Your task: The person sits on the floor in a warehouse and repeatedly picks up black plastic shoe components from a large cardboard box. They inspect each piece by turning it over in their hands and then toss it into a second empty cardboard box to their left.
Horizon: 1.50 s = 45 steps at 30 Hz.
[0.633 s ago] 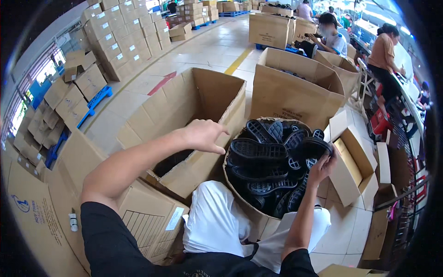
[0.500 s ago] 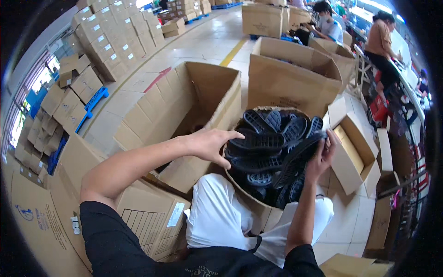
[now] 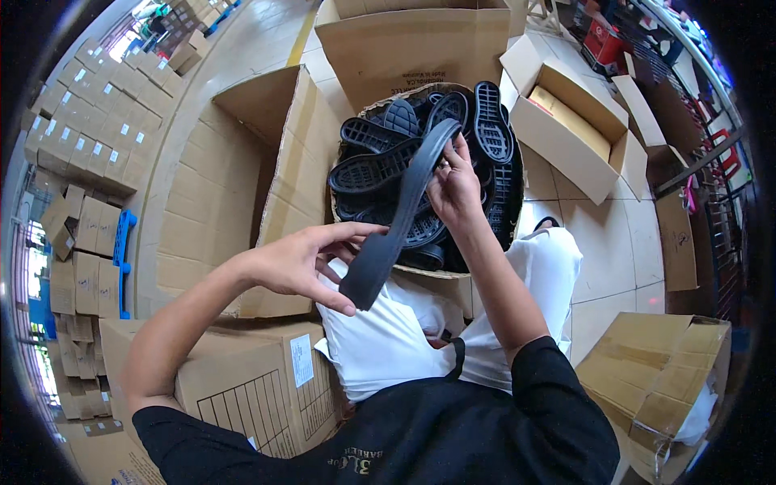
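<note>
A black shoe sole (image 3: 398,225) is held up slantwise between my hands, its thick heel end towards me. My right hand (image 3: 454,184) grips it near the far, toe end. Around the heel end is my left hand (image 3: 301,260), thumb along the near edge and fingers reaching behind, partly hidden by the sole. Beneath and beyond, a cardboard box (image 3: 461,288) is filled with several black soles (image 3: 491,121), lying at various angles with treaded faces showing on many of them.
A tall open carton (image 3: 303,153) stands left of the sole box, and another large carton (image 3: 412,44) is behind it. To the right lies an open box (image 3: 566,133). A closed box (image 3: 259,388) sits by my left leg; a taped carton (image 3: 647,368) is at lower right.
The sole in my right hand has been lifted from over the box and brought nearer. My left hand has moved down and closed around its heel end. The view has tilted down.
</note>
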{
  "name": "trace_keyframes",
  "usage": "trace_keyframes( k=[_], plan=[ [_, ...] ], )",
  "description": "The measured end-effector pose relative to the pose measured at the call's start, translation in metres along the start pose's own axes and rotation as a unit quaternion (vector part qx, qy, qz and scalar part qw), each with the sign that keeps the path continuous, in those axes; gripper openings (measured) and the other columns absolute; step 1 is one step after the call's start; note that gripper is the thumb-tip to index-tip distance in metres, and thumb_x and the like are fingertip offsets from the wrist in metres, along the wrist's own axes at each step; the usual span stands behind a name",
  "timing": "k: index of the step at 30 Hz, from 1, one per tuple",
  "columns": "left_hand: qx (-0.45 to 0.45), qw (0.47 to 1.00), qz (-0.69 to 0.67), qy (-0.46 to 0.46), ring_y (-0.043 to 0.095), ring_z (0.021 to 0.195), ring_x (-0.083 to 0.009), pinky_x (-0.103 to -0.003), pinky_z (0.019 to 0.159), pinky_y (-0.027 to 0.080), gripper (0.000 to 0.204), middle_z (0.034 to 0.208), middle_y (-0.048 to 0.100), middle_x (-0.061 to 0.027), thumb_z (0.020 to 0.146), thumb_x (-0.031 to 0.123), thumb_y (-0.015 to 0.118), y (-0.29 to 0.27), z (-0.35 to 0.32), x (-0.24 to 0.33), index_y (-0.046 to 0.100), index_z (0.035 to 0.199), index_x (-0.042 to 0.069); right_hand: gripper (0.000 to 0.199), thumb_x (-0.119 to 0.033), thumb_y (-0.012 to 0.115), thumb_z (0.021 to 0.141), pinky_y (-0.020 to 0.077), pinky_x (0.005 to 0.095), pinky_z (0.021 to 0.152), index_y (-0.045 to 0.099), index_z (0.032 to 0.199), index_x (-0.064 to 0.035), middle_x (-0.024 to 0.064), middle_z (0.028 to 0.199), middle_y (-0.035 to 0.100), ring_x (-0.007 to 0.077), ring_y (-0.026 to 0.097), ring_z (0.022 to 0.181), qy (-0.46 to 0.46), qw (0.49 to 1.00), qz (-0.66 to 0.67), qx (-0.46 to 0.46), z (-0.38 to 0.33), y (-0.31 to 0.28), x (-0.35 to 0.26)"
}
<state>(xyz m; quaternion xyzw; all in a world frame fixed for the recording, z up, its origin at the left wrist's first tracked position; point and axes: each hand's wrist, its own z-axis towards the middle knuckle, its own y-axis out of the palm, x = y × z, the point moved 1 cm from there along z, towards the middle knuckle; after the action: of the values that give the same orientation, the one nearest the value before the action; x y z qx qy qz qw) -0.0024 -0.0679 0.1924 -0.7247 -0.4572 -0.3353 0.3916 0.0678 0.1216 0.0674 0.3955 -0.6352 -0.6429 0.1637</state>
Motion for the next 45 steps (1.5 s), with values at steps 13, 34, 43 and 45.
trace_keyframes(
  k=[13,34,43,45],
  plan=[
    [0.272,0.869,-0.386,0.145,0.062,0.073,-0.0219,-0.032,0.068,0.051,0.074,0.089,0.061,-0.0164,0.078,0.059,0.029,-0.06,-0.036,0.008,0.05,0.106,-0.005,0.011,-0.014,0.05,0.078,0.0494,0.0259,0.051,0.044,0.076,-0.0055,0.0007,0.06,0.049,0.0112,0.051,0.05,0.137,0.978,-0.154,0.042,-0.021,0.008,0.022],
    [0.445,0.821,0.205,-0.293,0.056,0.074,-0.0144,-0.029,0.063,0.046,0.078,0.091,0.06,-0.0106,0.062,0.059,0.061,-0.126,-0.122,0.0,0.045,0.118,0.008,0.06,-0.036,0.061,0.073,0.0416,0.0388,0.082,0.041,0.119,-0.0027,0.0165,0.115,0.046,0.0266,0.047,0.102,-0.175,0.688,-0.553,0.436,0.1,-0.176,-0.08],
    [0.257,0.841,0.4,-0.259,0.048,0.104,-0.032,-0.037,0.089,0.039,0.077,0.112,0.051,-0.0199,0.062,0.055,0.063,-0.103,-0.082,-0.033,0.045,0.117,0.004,0.03,-0.028,0.053,0.079,0.0448,0.0327,0.057,0.059,0.093,-0.0023,0.0115,0.075,0.061,0.0207,0.058,0.064,-0.229,0.59,-0.721,0.282,0.096,-0.175,-0.094],
    [0.281,0.842,0.403,-0.223,0.049,0.102,-0.0324,-0.038,0.087,0.04,0.068,0.109,0.052,-0.02,0.064,0.046,0.066,-0.095,-0.075,-0.026,0.047,0.115,0.005,0.03,-0.026,0.052,0.08,0.0451,0.0333,0.058,0.057,0.097,-0.0013,0.0127,0.078,0.061,0.0223,0.059,0.063,-0.357,0.537,-0.738,0.197,0.067,-0.114,-0.094]
  ],
)
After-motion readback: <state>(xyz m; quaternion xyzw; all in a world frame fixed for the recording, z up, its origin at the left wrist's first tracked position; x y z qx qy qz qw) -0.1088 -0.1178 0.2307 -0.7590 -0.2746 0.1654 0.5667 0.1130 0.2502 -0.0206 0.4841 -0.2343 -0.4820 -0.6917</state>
